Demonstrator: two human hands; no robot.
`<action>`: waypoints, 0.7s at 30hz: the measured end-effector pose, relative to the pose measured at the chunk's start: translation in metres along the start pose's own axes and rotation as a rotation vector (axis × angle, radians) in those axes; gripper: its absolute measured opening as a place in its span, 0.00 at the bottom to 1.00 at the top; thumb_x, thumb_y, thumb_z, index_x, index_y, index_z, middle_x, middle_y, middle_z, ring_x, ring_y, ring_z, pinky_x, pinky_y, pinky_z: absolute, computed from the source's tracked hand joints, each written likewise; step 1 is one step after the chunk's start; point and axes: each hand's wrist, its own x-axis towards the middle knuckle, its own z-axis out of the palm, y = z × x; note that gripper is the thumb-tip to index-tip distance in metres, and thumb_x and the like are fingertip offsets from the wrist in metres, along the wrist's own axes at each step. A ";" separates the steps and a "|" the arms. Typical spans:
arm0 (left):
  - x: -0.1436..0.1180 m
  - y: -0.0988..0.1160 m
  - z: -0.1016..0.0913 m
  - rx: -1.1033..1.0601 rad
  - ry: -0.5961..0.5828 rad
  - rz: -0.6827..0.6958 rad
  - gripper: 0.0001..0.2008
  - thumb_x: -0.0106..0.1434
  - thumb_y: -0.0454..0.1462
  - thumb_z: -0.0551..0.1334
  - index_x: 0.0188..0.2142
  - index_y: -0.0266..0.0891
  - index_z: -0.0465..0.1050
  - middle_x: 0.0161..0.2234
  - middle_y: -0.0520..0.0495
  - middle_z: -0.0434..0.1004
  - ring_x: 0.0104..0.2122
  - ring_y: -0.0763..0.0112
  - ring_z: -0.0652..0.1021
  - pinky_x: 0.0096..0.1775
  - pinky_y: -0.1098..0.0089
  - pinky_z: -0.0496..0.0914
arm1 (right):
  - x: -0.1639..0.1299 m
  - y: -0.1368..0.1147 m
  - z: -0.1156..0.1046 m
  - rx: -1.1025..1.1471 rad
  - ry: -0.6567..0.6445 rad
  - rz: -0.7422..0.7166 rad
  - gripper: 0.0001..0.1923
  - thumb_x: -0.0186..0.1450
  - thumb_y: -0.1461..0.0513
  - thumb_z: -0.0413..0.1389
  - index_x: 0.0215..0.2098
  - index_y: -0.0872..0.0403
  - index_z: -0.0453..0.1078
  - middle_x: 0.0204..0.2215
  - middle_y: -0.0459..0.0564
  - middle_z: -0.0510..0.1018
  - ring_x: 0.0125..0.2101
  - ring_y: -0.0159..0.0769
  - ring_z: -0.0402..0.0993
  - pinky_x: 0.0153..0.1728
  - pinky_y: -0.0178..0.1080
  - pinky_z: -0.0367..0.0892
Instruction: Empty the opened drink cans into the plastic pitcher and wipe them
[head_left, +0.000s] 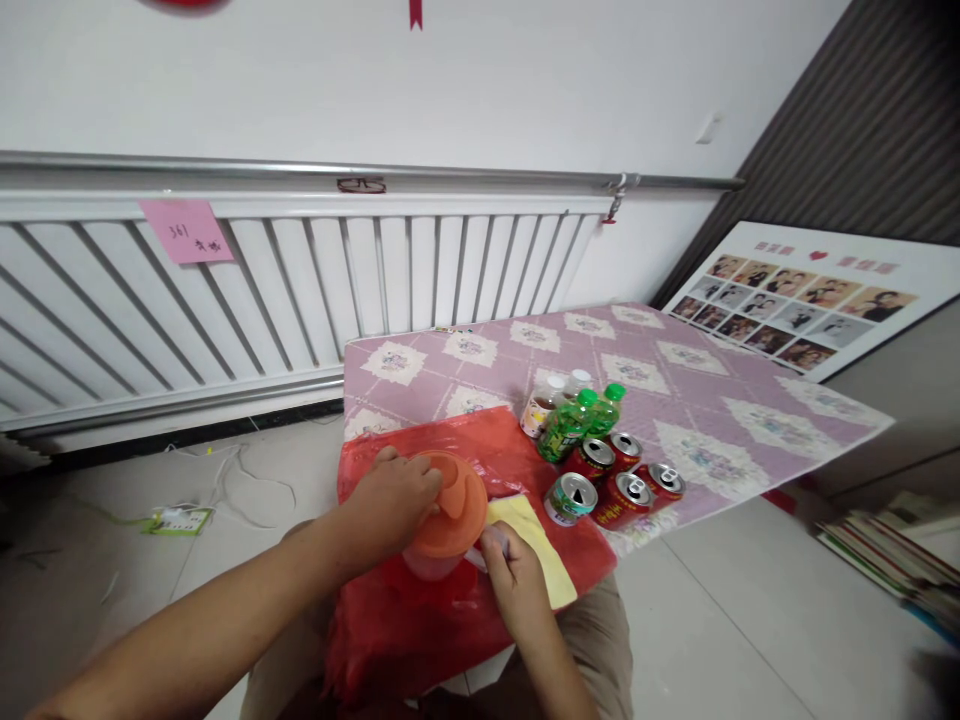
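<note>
A plastic pitcher (433, 568) with a clear body stands on a red plastic sheet close to my lap. Its round orange lid (466, 510) sits on top. My left hand (396, 502) reaches over from the left, fingers closed on the raised grip of the lid. On the other side, my right hand (516, 575) is wrapped round the pitcher's handle, which is mostly hidden by the fingers. Just behind my right hand lies a yellow cloth (540, 550), flat on the red sheet (420, 640).
Right of the pitcher stand a green can (571, 498), several red cans (634, 490), green-capped bottles (566, 430) and white-capped bottles (538, 410). They rest on a purple patterned tablecloth (577, 350). A radiator (450, 265) runs along the wall behind; cables (232, 485) lie on the floor, left.
</note>
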 end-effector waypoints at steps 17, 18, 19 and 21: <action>0.002 0.015 -0.014 -0.040 -0.095 -0.092 0.14 0.64 0.36 0.56 0.48 0.36 0.69 0.35 0.40 0.82 0.34 0.53 0.82 0.36 0.61 0.72 | -0.001 0.002 0.005 -0.028 0.047 0.004 0.20 0.66 0.47 0.46 0.22 0.49 0.55 0.19 0.40 0.58 0.22 0.30 0.56 0.24 0.34 0.54; 0.003 0.016 -0.013 -0.040 -0.101 -0.092 0.16 0.63 0.35 0.56 0.50 0.36 0.67 0.35 0.40 0.82 0.34 0.53 0.82 0.35 0.62 0.72 | -0.001 0.002 0.005 -0.027 0.045 0.006 0.20 0.66 0.47 0.46 0.22 0.49 0.55 0.19 0.40 0.58 0.22 0.30 0.56 0.24 0.34 0.54; 0.003 0.016 -0.013 -0.037 -0.107 -0.092 0.17 0.63 0.34 0.55 0.51 0.37 0.67 0.34 0.41 0.82 0.33 0.52 0.82 0.34 0.62 0.72 | -0.001 0.003 0.005 -0.026 0.044 0.006 0.21 0.66 0.47 0.46 0.22 0.49 0.55 0.19 0.40 0.58 0.22 0.31 0.56 0.24 0.34 0.54; 0.005 0.016 -0.012 -0.025 -0.112 -0.086 0.17 0.63 0.34 0.55 0.51 0.39 0.67 0.33 0.42 0.82 0.32 0.52 0.82 0.33 0.61 0.72 | -0.002 0.003 0.006 -0.025 0.048 0.008 0.21 0.66 0.46 0.46 0.22 0.49 0.55 0.19 0.41 0.59 0.22 0.31 0.57 0.24 0.35 0.55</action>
